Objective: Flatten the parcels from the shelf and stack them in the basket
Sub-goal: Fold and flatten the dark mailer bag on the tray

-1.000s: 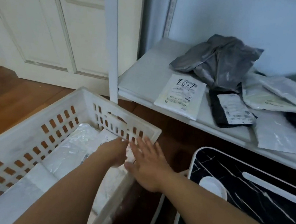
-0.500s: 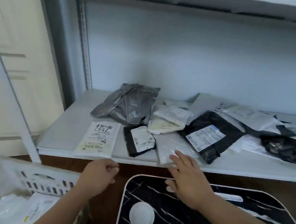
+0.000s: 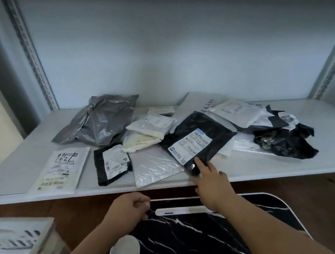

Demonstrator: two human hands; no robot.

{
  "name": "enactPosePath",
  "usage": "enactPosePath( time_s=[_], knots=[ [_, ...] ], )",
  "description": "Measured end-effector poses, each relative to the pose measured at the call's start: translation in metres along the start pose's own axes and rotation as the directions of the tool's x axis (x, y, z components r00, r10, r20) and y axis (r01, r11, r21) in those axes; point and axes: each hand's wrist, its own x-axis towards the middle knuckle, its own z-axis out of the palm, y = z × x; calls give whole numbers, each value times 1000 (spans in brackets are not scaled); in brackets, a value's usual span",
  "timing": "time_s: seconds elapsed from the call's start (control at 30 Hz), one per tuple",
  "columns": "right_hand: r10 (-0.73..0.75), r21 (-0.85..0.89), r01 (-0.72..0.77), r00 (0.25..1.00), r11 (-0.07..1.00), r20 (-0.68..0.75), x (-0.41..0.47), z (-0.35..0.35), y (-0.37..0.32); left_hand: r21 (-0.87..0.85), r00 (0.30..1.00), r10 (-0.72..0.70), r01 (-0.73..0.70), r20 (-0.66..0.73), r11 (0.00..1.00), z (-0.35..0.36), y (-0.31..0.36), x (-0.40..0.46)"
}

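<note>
I'm reaching right hand, fingers spread, touching black parcel near corner | parcel running away up-left | left hand loosely curled, farther, holding nothing

parcels on shelf | basket below-left of shelf

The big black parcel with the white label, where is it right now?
In the head view, the big black parcel lies right of centre on the shelf, the right hand touching its near corner.
</note>
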Motion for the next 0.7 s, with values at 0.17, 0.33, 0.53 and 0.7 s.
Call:
enactPosePath(
  time_s=[0.17, 0.33, 0.53, 0.7],
  knots=[
    [50, 141, -5, 948, 990, -315, -15, -1, 2, -104, 999, -45, 45, -4, 994, 9, 11, -4],
    [-21, 217, 202, 776, 955, -630, -74, 21, 15, -622, 987, -133, 160, 91, 766, 14, 34, -12],
    [-398, 88, 518, 745, 851, -536, -139, 63, 12, -821, 947, -298, 265, 122, 506, 50, 30, -29],
    [-560, 31, 671, 642, 741, -523, -166, 64, -15, -598, 931, -361, 319, 54, 735, 76, 5, -50]
  ],
)
